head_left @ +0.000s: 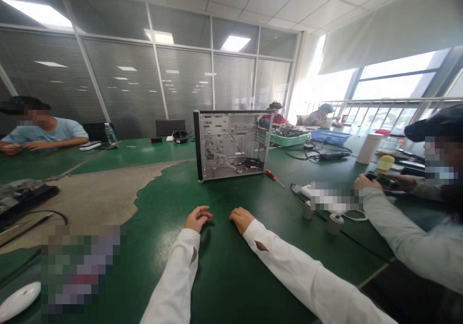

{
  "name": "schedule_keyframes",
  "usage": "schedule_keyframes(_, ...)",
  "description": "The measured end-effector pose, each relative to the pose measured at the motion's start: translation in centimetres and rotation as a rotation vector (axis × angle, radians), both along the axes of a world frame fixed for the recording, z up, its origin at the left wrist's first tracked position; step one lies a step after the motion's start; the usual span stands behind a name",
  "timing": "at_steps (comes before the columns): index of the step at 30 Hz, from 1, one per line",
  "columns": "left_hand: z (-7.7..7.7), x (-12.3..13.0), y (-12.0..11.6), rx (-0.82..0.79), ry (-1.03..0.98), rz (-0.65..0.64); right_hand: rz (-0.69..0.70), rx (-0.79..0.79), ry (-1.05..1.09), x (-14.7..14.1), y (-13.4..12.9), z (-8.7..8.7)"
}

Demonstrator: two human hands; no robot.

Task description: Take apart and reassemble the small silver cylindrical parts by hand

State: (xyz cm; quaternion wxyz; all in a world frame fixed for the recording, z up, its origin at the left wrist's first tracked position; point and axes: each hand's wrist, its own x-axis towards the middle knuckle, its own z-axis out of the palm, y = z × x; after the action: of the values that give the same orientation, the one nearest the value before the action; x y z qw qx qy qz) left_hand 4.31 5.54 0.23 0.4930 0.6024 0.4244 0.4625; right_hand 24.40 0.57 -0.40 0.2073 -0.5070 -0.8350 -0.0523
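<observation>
Just above the green tabletop, my left hand (198, 219) is held with its fingers loosely bent and apart, nothing in them. My right hand (241, 220) rests palm down on the table, its fingers relaxed and holding nothing that shows. Beyond both hands stands a computer case (233, 145) with its side off, so the bare metal inside, loose cables and a dark coil of wires show. Neither hand touches it. A screwdriver (274, 177) with an orange and black handle lies by the case's right lower corner.
At right, a co-worker's hands (379, 182) hold a small dark object. Near them are a power strip (327, 196) and a white cup (369, 148). Green (289, 140) and blue baskets (331, 137) stand behind. A brown sheet (97, 191) and a white mouse (20, 301) lie left.
</observation>
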Motion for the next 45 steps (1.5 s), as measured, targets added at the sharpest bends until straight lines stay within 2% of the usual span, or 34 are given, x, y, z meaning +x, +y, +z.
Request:
schedule_keyframes(3, 0.2, 0.0, 0.0, -0.006, -0.004, 0.003, -0.113, 0.022, -0.001, 4.5, -2.4, 0.3)
schedule_keyframes(6, 0.4, 0.1, 0.0, -0.017, -0.004, 0.0, -0.408, 0.104, 0.013, 10.5, -5.0, 1.5)
schedule_keyframes(9, 0.5, 0.2, 0.0, -0.017, -0.002, 0.001, -0.594, 0.163, 0.039, 16.5, -7.4, 3.0)
schedule_keyframes(11, 0.6, 0.2, 0.0, -0.013, -0.001, 0.003, -0.742, 0.189, 0.046, 19.5, -8.4, 3.8)
schedule_keyframes(13, 0.6, 0.2, 0.0, -0.014, -0.005, 0.001, -0.853, 0.194, 0.051, 21.2, -8.9, 4.1)
schedule_keyframes(16, 0.5, 0.1, 0.0, -0.014, -0.015, -0.004, -0.91, 0.179, 0.055, 22.0, -8.6, 4.2)
schedule_keyframes(24, 0.4, 0.0, -0.1, -0.016, -0.023, -0.01, -0.999, 0.138, -0.024, 21.6, -7.4, 4.0)
schedule_keyframes(37, 1.1, 0.1, -0.8, -0.034, -0.046, -0.053, -1.021, 0.163, -0.093, 21.1, -8.0, 4.2)
schedule_keyframes(39, 2.1, 0.3, -1.3, -0.033, -0.065, -0.086, -1.013, 0.165, -0.094, 21.0, -8.1, 4.4)
schedule_keyframes(41, 4.1, 0.8, -2.0, -0.014, -0.093, -0.145, -1.002, 0.167, -0.092, 20.9, -8.2, 4.5)
schedule_keyframes(43, 7.4, 1.4, -3.3, 0.045, -0.135, -0.251, -0.986, 0.171, -0.087, 20.8, -8.2, 4.6)
schedule_keyframes(45, 11.6, 1.9, -5.5, 0.156, -0.188, -0.378, -0.972, 0.171, -0.082, 20.9, -8.2, 4.6)
